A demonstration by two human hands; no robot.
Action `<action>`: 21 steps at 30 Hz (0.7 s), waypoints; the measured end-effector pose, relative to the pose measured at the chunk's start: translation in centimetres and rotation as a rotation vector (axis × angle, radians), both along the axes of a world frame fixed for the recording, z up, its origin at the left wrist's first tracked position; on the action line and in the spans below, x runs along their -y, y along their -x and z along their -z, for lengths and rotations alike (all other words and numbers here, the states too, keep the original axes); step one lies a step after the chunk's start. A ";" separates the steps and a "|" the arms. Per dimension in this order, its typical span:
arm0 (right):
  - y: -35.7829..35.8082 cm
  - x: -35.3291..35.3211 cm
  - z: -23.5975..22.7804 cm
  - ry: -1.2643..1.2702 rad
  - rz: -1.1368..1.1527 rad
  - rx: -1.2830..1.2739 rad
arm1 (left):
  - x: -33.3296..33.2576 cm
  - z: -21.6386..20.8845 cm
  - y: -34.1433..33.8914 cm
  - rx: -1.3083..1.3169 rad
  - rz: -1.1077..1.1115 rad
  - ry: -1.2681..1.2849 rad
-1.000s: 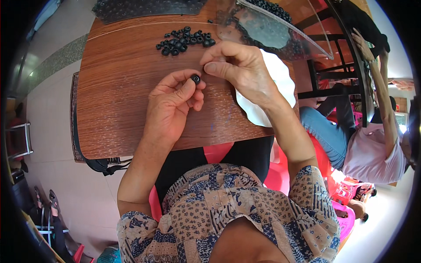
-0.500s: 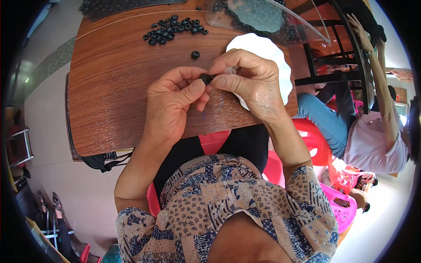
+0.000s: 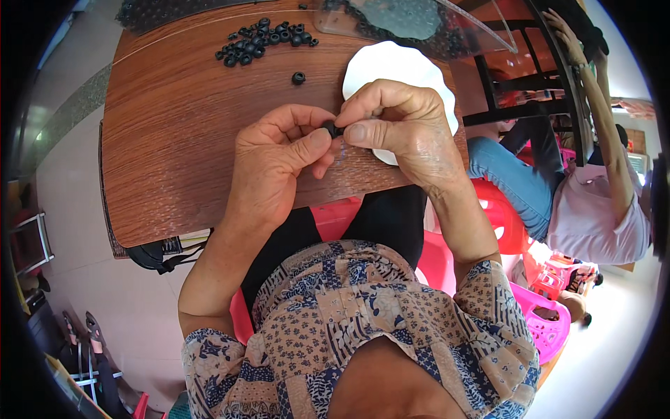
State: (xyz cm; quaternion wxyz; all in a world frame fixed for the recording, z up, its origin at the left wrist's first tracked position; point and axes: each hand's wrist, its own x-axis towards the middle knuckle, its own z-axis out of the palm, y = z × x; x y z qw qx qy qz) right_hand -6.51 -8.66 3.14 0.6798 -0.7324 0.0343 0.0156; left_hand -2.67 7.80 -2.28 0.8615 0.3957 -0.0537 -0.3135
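Between my two hands, over the wooden table, is a small black rubber-like part [image 3: 330, 127]. My left hand [image 3: 283, 150] pinches it with thumb and forefinger. From the other side, the thumb and forefinger of my right hand [image 3: 405, 129] close on its right end; the fingertips hide much of it. A single black ring-like piece [image 3: 299, 78] lies on the table just beyond my hands. Farther off is a loose pile of similar small black pieces [image 3: 259, 43]. A white scalloped plate [image 3: 398, 63] lies partly under my right hand.
At the back right stands a clear plastic tray [image 3: 335, 22] with black pieces in it. Another dark tray [image 3: 167, 10] sits at the far left edge of the wooden table [image 3: 160, 153]. To the right, another person [image 3: 593, 209] sits near a dark-framed table [image 3: 516, 112].
The view has shifted slightly, so the table and pieces appear a little higher and further left. Both hands keep their pinch on the black part, with the right fingers slightly shifted.
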 end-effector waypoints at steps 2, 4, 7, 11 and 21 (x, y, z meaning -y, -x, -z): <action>0.4 0.1 -0.1 -0.065 0.004 -0.073 | 0.1 -0.2 0.3 -0.013 0.026 -0.010; 0.7 0.3 0.0 -0.062 0.007 -0.075 | 0.2 -0.5 0.6 -0.010 0.044 -0.020; 1.2 0.5 -0.9 -0.053 -0.005 -0.099 | 0.6 -0.6 1.0 0.017 0.059 -0.048; 1.8 1.2 -0.6 0.041 -0.067 -0.069 | 0.6 -0.8 1.7 0.025 0.103 -0.057; 3.4 1.2 -1.4 -0.120 -0.103 -0.239 | 0.8 -1.2 2.7 -0.066 0.202 0.047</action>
